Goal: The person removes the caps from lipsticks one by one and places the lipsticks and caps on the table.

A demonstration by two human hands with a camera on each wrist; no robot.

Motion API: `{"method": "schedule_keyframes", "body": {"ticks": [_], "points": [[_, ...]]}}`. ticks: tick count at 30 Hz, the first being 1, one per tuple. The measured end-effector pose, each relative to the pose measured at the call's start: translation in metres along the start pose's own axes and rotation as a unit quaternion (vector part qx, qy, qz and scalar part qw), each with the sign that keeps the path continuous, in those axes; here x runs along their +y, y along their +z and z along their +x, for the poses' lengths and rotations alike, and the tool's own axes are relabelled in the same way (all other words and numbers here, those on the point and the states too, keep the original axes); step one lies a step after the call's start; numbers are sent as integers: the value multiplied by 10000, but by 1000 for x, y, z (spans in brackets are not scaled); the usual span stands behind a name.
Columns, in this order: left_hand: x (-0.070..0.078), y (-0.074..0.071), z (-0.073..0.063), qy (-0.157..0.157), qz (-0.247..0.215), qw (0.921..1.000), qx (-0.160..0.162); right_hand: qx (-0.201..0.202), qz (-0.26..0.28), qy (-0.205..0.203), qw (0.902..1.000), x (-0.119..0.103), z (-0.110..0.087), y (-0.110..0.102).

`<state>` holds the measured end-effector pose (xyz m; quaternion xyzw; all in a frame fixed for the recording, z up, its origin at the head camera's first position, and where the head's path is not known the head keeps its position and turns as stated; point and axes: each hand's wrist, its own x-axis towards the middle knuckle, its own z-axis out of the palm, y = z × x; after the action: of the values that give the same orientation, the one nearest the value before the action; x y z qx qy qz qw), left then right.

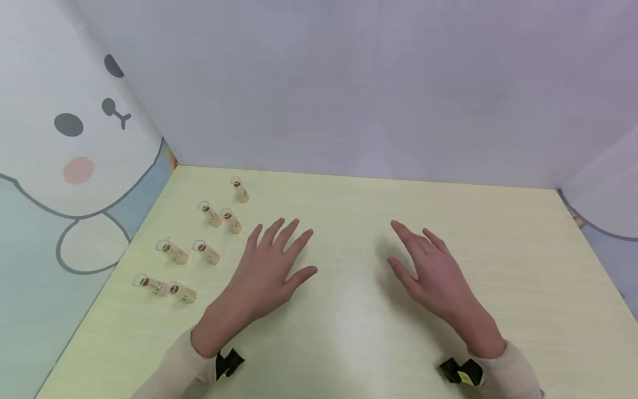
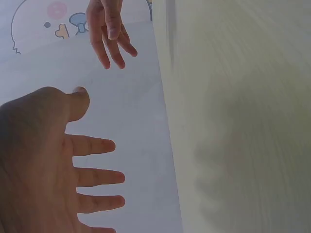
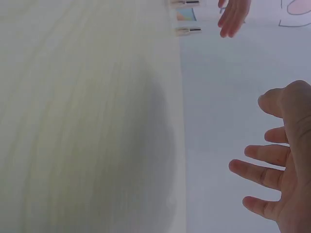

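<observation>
Both hands are over a pale wooden table, holding nothing. My left hand (image 1: 266, 274) has its fingers spread, palm down, just right of a group of small tubes. Across from it, my right hand (image 1: 436, 274) hovers over the table's right half, fingers extended and thumb apart. In the left wrist view, the left hand (image 2: 36, 160) shows straight, separated fingers. The right wrist view shows the right hand (image 3: 286, 165) above the tabletop. Several lipstick-like tubes stand upright at the left, with beige bases, reddish-brown tips and clear tops; the nearest to the left hand is one tube (image 1: 206, 253).
The pale table (image 1: 344, 332) ends at a plain whitish back wall (image 1: 349, 88). A side panel (image 1: 30, 100) with a cartoon animal face borders the left edge; another panel (image 1: 605, 188) is at the right. Black wrist devices (image 1: 229, 364) sit at the beige cuffs.
</observation>
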<state>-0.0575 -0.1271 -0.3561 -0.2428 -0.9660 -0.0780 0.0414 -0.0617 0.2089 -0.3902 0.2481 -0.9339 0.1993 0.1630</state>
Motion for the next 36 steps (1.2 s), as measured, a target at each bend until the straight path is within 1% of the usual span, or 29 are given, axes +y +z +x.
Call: {"method": "schedule_keyframes", "body": {"ticks": [4,7,11,14,17,21,25,27,31,33,36], "points": [[-1,-3,-11,-6,13,9994,355,129,416,29,9990,-4,1,1],[-3,-6,-18,2,2,9971,763,164,699,50,9974,-8,1,3],[-7,-10,-29,-68,-192,9908,1341,88,1005,86,9949,-14,2,5],[-10,-12,-38,-211,-422,9850,1658,-24,1155,110,9932,-19,4,7],[-12,-14,-46,-370,-608,9787,1924,-121,1234,79,9923,-22,6,10],[-15,-15,-55,-519,-746,9699,2259,-125,1287,-114,9915,-26,9,15],[-17,-15,-61,-624,-732,9601,2627,-124,1361,-321,9901,-32,12,21],[-18,-16,-65,-735,-699,9538,2829,-100,1424,-420,9889,-35,13,24],[-21,-18,-71,-998,-713,9379,3245,67,1632,-678,9842,-44,14,33],[-23,-19,-74,-1116,-756,9296,3430,35,1804,-702,9811,-49,15,36],[-25,-22,-79,-1373,-801,9262,3420,-108,2064,-665,9761,-57,15,41]]}}
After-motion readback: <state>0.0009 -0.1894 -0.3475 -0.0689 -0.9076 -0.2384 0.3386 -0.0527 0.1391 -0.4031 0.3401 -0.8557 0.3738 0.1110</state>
